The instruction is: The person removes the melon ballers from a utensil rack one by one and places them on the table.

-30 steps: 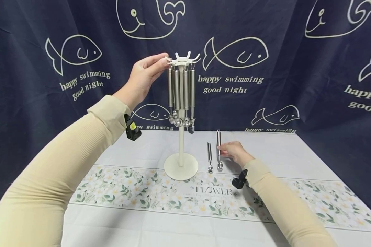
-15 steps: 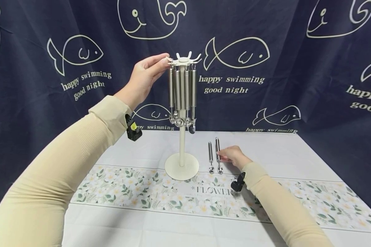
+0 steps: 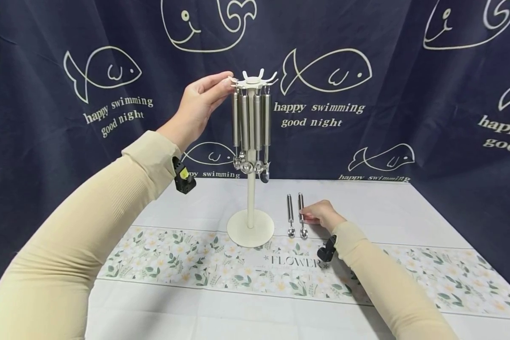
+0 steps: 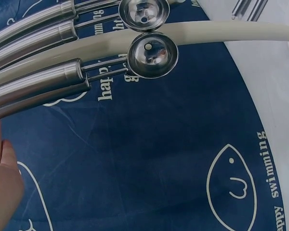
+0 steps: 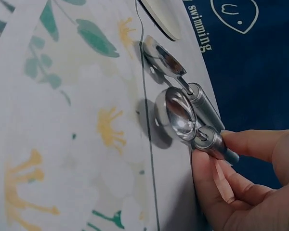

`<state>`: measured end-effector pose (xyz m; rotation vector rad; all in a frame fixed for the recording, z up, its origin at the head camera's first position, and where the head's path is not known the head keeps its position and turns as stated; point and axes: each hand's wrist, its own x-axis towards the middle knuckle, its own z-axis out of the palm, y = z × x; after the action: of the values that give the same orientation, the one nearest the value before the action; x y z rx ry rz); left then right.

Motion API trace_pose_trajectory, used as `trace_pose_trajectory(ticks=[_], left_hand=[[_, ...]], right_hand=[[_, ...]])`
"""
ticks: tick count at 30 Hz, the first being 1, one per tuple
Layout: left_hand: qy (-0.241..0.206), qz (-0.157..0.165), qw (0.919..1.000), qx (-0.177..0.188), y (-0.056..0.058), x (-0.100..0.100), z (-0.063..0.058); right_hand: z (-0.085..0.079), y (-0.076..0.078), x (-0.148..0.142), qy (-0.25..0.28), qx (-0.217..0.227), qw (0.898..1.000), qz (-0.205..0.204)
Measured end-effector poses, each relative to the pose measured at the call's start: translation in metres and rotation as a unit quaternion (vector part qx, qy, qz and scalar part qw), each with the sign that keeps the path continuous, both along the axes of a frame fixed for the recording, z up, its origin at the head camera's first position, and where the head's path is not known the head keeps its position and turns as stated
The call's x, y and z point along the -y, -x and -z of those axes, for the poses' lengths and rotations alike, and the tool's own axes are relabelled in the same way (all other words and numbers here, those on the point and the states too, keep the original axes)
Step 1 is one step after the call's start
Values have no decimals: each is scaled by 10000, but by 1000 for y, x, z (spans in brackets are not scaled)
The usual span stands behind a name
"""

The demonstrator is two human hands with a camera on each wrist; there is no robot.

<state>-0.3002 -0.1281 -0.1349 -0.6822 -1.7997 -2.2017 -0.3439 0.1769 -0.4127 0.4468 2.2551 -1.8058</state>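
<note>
At the top left of a cream utensil stand [image 3: 250, 198], my left hand [image 3: 197, 106] pinches one of its hook arms between thumb and fingers. Several steel-handled scoops [image 3: 258, 123] hang from the hooks, bowls downward; the left wrist view shows a round bowl [image 4: 152, 55] with a small hole. My right hand [image 3: 323, 212] pinches the handle of a steel melon baller [image 5: 178, 115], whose bowl faces me low over the table. Left of it, almost parallel, lies a second, similar melon baller [image 3: 290, 210]. My right fingers partly cover the held handle.
The stand's round base [image 3: 250, 236] rests at the rear edge of a floral printed band [image 3: 174, 259] on the white tablecloth [image 3: 153, 307]. A dark blue curtain [image 3: 323, 151] with fish drawings hangs behind the table.
My right hand has brought the held melon baller nearer to me and slightly left, so it lines up beside the other one. My left hand stays at the stand's hook.
</note>
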Motion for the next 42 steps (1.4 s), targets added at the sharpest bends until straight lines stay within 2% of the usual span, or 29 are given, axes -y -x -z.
trace_pose_trajectory(ticks=[7, 13, 17, 20, 21, 25, 28, 42], left_hand=[[6, 3, 10000, -37, -1, -3, -1], [-1, -22, 10000, -44, 0, -4, -1], [-2, -22, 10000, -53, 0, -4, -1], [-13, -5, 10000, -47, 0, -4, 0], [-16, -4, 10000, -44, 1, -4, 0], [15, -22, 10000, -51, 1, -3, 0], [52, -40, 10000, -66, 0, -2, 0], [-23, -75, 10000, -57, 0, -1, 0]], right_hand=[[-6, 0, 1, -233, 99, 9997, 41], [-4, 6, 2, -627, 233, 9977, 59], [-2, 10, 1, -620, 260, 9977, -7], [-5, 6, 3, -594, 254, 9979, 25], [-12, -1, 5, -658, 274, 9974, 63], [-13, -4, 6, -599, 207, 9980, 43], [-7, 2, 4, -592, 229, 9980, 54], [-7, 4, 5, -713, 231, 9972, 1]])
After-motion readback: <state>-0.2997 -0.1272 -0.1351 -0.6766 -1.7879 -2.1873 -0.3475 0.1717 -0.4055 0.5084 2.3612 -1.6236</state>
